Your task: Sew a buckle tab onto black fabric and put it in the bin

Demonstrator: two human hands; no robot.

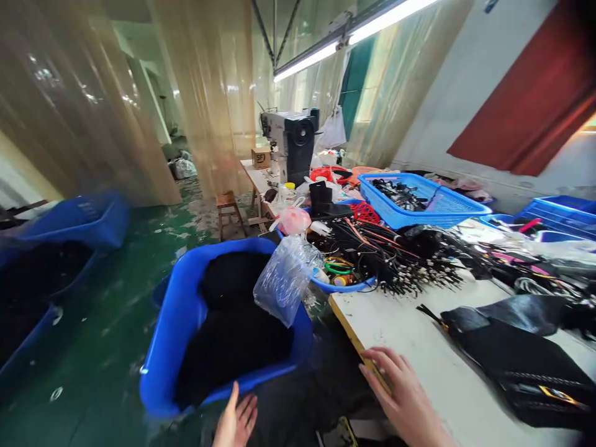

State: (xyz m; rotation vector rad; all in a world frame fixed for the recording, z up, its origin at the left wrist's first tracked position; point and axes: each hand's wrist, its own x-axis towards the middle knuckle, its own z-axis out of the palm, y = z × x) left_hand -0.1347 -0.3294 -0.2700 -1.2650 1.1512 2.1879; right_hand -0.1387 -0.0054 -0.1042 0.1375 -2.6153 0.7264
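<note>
Low in the view, my left hand (pixel 236 419) has its fingers apart and nothing in it, just in front of the near rim of a blue plastic tub (pixel 162 335). Dark black material (pixel 237 338) lies inside that tub. At the edge of the white table (pixel 347 301), my right hand (pixel 395 385) has its fingers stretched out, with its fingertips over the wooden edge; whether they touch it I cannot tell. A black item with a zip and a gold-coloured fitting (pixel 516 354), perhaps a bag, lies on the table to the right of that hand.
A clear plastic bag (pixel 284 279) hangs over the tub's right rim. Bundles of black cords (pixel 391 254) and a blue basket (pixel 419 214) cover the table's far part. Behind stand a sewing machine (pixel 295 139) and a wooden stool (pixel 228 208). More blue tubs (pixel 102 223) stand left.
</note>
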